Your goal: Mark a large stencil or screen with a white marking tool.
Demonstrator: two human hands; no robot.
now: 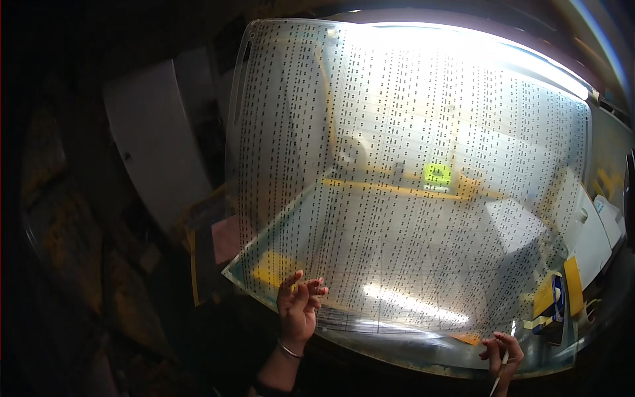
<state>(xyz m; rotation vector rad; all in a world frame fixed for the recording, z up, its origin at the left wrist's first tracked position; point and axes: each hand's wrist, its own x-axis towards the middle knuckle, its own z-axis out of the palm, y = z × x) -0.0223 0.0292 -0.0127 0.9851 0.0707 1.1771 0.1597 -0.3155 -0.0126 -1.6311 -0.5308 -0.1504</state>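
Head view: a clear sheet [397, 218] with rows of small dark marks spans the middle, a bright lamp [516, 56] along its top. The left hand [299, 311] is at its lower left, fingers apart and half bent, nothing seen in hold; contact cannot be told. The right hand [504, 354], lower right, has its fingers bent around a thin white stick [505, 355], near a yellow-and-blue box [544, 298].

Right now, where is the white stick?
In the head view, the white stick is at lower right, in the right hand, below and left of the yellow-and-blue box.
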